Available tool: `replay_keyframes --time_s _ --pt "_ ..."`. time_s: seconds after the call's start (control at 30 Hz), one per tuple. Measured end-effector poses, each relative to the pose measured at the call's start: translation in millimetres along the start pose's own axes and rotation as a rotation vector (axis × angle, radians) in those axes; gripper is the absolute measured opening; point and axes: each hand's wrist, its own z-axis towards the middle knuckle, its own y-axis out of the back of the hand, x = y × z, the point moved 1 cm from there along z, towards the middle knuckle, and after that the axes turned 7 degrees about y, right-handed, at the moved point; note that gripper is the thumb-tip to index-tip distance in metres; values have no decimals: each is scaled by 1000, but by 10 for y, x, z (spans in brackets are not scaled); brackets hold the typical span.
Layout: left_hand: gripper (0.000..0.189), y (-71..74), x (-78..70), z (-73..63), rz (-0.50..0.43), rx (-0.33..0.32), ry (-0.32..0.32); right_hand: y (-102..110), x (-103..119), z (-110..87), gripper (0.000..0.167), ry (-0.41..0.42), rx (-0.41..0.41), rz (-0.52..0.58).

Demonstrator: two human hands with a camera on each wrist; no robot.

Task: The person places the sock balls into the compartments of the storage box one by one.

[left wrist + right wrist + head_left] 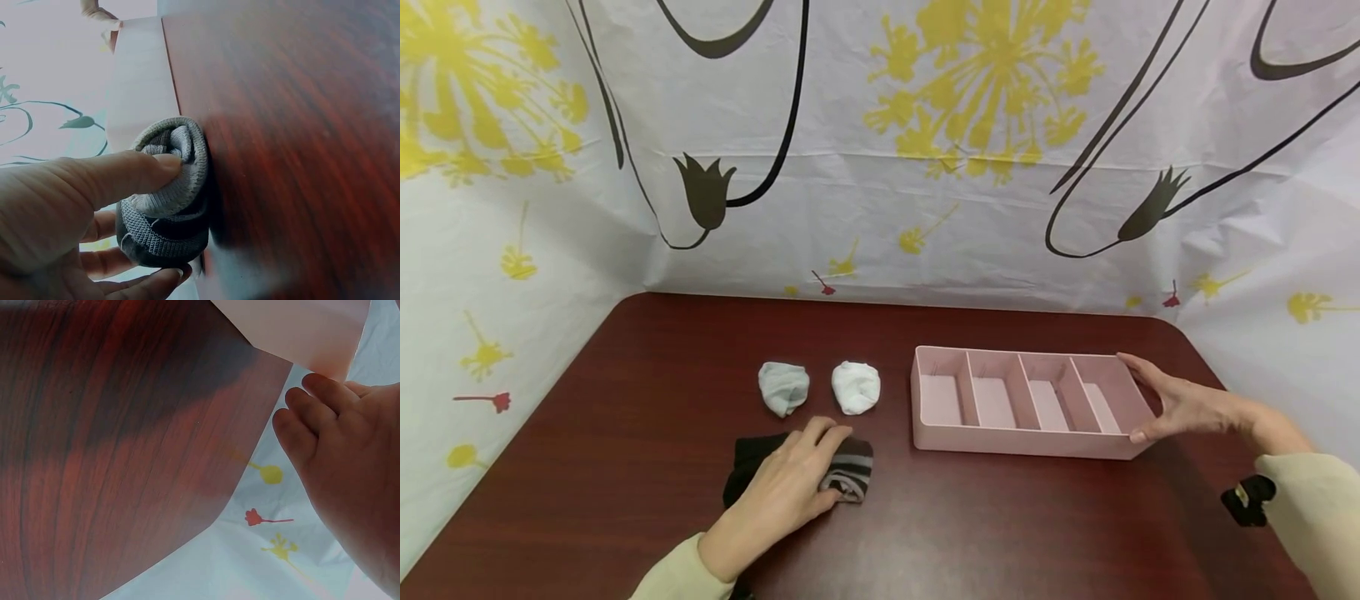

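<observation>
One striped sock roll point(859, 463) lay on the dark-red counter point(985, 529), coiled end facing nearward, pinched by the left hand point(790, 481). One pink four-compartment box point(1007, 442), to its right, ran lengthwise left to right, gripped by the right hand point(1189, 406); flower-printed white sheeting point(842, 100) hung behind.

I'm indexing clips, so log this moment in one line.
left hand: grips rolled striped sock | right hand: holds pink box by one end | gray bundle, white bundle: on table
</observation>
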Motion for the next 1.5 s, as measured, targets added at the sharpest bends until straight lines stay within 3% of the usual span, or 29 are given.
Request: replay_keyframes --time_s 0.43,0.63,0.83,1.07,1.3,1.5 --pt "51 50 41 67 -106 56 23 46 21 13 106 16 -18 -10" --pt "49 103 28 141 -146 11 11 66 31 15 105 23 -21 -18" --pt "49 267 -80 404 -190 -54 -24 65 10 -16 105 11 -16 -2" --pt "51 343 -323 773 -254 -13 -6 23 -1 -9 104 44 -20 73" --pt "52 267 -532 1062 -206 35 -49 -21 -18 -8 104 42 -18 104" --pt "49 197 -658 1216 -76 62 -82 -36 -21 -10 104 48 -26 100"
